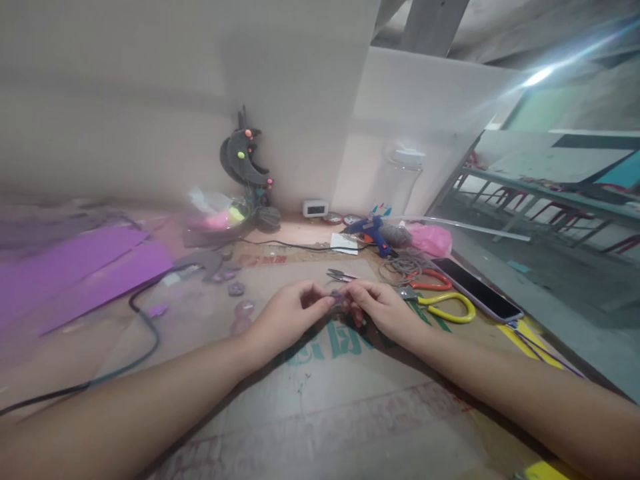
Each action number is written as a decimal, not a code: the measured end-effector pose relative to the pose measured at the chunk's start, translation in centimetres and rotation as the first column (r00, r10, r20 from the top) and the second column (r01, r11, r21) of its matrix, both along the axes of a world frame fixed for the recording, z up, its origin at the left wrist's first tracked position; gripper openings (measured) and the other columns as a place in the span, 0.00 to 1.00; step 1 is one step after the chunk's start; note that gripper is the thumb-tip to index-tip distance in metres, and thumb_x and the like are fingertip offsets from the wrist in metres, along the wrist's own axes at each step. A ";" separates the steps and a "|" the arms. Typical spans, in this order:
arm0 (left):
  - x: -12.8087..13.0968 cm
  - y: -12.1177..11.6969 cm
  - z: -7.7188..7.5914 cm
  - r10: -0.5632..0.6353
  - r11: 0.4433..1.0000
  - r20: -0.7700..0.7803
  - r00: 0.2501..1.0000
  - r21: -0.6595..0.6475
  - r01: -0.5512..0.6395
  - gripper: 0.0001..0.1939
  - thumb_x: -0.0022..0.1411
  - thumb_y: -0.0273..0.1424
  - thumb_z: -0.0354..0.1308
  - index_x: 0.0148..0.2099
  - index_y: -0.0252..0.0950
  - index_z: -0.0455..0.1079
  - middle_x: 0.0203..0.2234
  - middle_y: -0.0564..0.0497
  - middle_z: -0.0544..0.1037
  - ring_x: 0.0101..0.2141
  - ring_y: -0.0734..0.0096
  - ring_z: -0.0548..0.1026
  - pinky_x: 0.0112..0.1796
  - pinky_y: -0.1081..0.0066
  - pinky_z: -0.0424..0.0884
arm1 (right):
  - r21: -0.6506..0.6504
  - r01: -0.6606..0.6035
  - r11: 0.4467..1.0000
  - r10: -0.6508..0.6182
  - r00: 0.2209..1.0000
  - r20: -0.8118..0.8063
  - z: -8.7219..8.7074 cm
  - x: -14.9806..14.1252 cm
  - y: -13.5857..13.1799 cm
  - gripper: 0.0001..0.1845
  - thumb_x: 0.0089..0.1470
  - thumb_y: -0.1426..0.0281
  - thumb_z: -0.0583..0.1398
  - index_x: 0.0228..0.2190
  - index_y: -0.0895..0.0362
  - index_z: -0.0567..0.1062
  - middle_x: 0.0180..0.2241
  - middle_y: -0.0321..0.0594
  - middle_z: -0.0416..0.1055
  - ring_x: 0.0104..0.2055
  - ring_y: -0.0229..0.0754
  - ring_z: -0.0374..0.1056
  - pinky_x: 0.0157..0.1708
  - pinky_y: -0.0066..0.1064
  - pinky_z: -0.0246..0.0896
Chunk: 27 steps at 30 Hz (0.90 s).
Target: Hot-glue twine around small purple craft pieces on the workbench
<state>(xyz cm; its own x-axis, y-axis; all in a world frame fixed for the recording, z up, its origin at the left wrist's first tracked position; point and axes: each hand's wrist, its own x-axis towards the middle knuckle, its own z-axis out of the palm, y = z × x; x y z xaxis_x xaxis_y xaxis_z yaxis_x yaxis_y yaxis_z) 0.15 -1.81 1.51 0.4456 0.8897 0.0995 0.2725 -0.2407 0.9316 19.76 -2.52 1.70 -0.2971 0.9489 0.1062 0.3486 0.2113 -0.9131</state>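
My left hand [305,308] and my right hand [373,303] meet over the middle of the cardboard-covered table. Between their fingertips is a small purple-grey piece [337,295], pinched from both sides; blur hides its exact kind. Just beyond the fingers lie the pointed tips of orange-handled scissors [433,280]. To the right of my right hand rest yellow-handled cutters [453,308]. Left of my left hand, a small purple-grey flower-like piece [237,289] and a pinkish rounded shape [245,310] lie on the cardboard.
Purple sheets [110,267] cover the left side. A blue glue gun [373,233], grey cord [404,267], pink bag [431,239] and phone [477,290] sit at the right. A dark crescent ornament [240,157], small digital clock [315,209] and clear jar [400,183] stand along the back.
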 end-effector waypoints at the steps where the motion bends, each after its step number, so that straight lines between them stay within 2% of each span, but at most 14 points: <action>1: 0.0 0.0 0.0 0.002 1.000 0.003 1.000 -0.018 -0.002 0.11 0.60 0.39 0.55 0.33 0.35 0.68 0.27 0.53 0.74 0.28 0.73 0.70 0.30 0.74 0.64 | -0.010 -0.003 1.000 0.002 1.000 -0.016 0.0 0.0 0.0 0.21 0.57 0.53 0.55 0.33 0.58 0.75 0.18 0.32 0.63 0.18 0.32 0.59 0.17 0.24 0.56; 5: 0.1 0.1 0.1 0.003 0.999 0.002 1.000 -0.049 -0.003 0.12 0.60 0.39 0.56 0.33 0.35 0.67 0.26 0.53 0.73 0.28 0.72 0.69 0.30 0.74 0.64 | -0.043 0.005 0.999 -0.006 0.999 -0.035 -0.1 -0.2 0.1 0.15 0.51 0.59 0.61 0.35 0.58 0.75 0.22 0.34 0.68 0.19 0.32 0.59 0.17 0.24 0.57; 10: 0.3 0.2 0.1 0.003 1.000 -0.019 1.000 -0.016 -0.003 0.12 0.60 0.40 0.55 0.32 0.35 0.67 0.27 0.52 0.73 0.29 0.71 0.69 0.30 0.74 0.64 | -0.015 0.009 1.000 -0.009 1.000 0.008 -0.5 -0.1 0.3 0.11 0.52 0.61 0.60 0.30 0.57 0.74 0.23 0.34 0.68 0.19 0.32 0.60 0.18 0.24 0.58; 16: 0.3 0.1 -0.2 -0.007 0.999 0.001 1.000 0.050 0.007 0.12 0.59 0.39 0.55 0.39 0.35 0.69 0.32 0.50 0.75 0.31 0.70 0.71 0.33 0.73 0.66 | 0.120 0.001 0.993 -0.013 0.995 0.101 -0.2 0.0 -0.1 0.08 0.54 0.64 0.59 0.30 0.56 0.73 0.21 0.33 0.67 0.19 0.33 0.60 0.19 0.25 0.56; 18: 0.3 0.1 -0.3 -0.017 0.998 -0.019 1.000 0.068 0.019 0.12 0.59 0.39 0.55 0.37 0.34 0.70 0.30 0.51 0.75 0.30 0.70 0.71 0.32 0.74 0.66 | 0.151 -0.020 0.988 0.001 0.992 0.125 -0.5 0.0 -0.1 0.08 0.54 0.65 0.58 0.30 0.56 0.74 0.23 0.34 0.68 0.21 0.34 0.62 0.20 0.25 0.56; 22: 0.3 0.3 -0.5 -0.009 0.996 -0.041 0.999 0.084 0.013 0.13 0.59 0.41 0.54 0.34 0.35 0.68 0.26 0.52 0.73 0.28 0.71 0.69 0.30 0.74 0.64 | 0.187 -0.010 0.982 -0.004 0.997 0.073 -0.9 0.1 0.6 0.11 0.56 0.64 0.58 0.38 0.56 0.74 0.30 0.38 0.72 0.27 0.37 0.66 0.25 0.27 0.61; 25: 0.2 0.3 -0.5 -0.011 0.998 0.001 1.000 0.061 0.011 0.13 0.60 0.41 0.54 0.33 0.35 0.66 0.25 0.53 0.72 0.27 0.72 0.68 0.29 0.75 0.64 | 0.378 0.101 0.920 -0.117 0.993 0.017 0.9 0.7 -0.6 0.14 0.56 0.64 0.59 0.44 0.53 0.72 0.36 0.40 0.71 0.35 0.41 0.68 0.34 0.32 0.65; 27: 0.2 0.2 -0.5 -0.020 0.998 0.018 1.000 0.056 0.019 0.13 0.60 0.40 0.54 0.33 0.35 0.66 0.25 0.54 0.72 0.28 0.73 0.68 0.30 0.75 0.64 | 0.482 0.153 0.863 -0.164 0.986 -0.019 3.0 1.6 -3.1 0.08 0.57 0.65 0.58 0.39 0.50 0.76 0.37 0.41 0.73 0.39 0.45 0.68 0.40 0.37 0.65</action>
